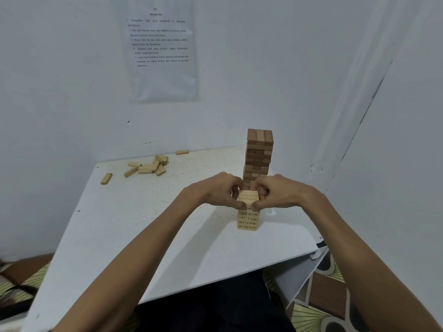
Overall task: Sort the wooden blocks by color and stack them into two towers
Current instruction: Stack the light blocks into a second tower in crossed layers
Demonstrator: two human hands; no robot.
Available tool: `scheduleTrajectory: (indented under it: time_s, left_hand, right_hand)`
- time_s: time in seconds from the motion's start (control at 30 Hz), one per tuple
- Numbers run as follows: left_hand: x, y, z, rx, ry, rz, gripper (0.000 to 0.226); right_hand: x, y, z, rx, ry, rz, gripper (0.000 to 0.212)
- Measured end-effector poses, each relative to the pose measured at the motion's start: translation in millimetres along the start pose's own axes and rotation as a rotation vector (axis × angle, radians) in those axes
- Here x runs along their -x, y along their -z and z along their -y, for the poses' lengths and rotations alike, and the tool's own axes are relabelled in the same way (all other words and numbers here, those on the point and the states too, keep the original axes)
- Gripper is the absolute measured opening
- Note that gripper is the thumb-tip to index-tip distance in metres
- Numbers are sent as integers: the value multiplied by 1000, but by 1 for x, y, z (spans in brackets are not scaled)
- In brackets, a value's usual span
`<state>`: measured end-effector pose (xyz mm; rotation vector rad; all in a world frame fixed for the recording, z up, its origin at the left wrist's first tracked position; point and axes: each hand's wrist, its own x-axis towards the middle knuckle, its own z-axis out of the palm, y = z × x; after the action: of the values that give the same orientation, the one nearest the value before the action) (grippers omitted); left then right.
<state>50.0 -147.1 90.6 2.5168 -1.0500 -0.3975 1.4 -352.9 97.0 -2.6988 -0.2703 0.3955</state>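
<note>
A short tower of light wooden blocks [248,220] with numbers on its near face stands on the white table [134,226]. My left hand [220,190] and my right hand [275,191] grip the top layer of light blocks [248,197] from both sides, thumbs at the front. Behind it rises a taller tower of dark brown blocks [259,154], its base hidden by my hands. A heap of loose light blocks [149,166] lies at the table's far left.
Single light blocks lie apart from the heap at the left edge [106,178] and by the wall [182,152]. White walls close the back and right sides. A printed sheet [161,46] hangs on the wall. The table's near right corner [320,245] is close to the light tower.
</note>
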Motion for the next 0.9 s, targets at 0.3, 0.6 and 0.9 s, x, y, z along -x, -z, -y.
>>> scheduleTrajectory:
  time_s: [0.3, 0.6, 0.9]
  left_hand:
    - [1, -1, 0, 73, 7, 16, 39]
    - [-3, -3, 5, 99, 1, 19, 35]
    - [5, 3, 14, 94, 71, 33, 53]
  right_hand:
    - [-1, -2, -3, -50, -24, -1, 45]
    - [1, 0, -5, -56, -34, 20, 47]
    - [9, 8, -9, -85, -87, -10, 50]
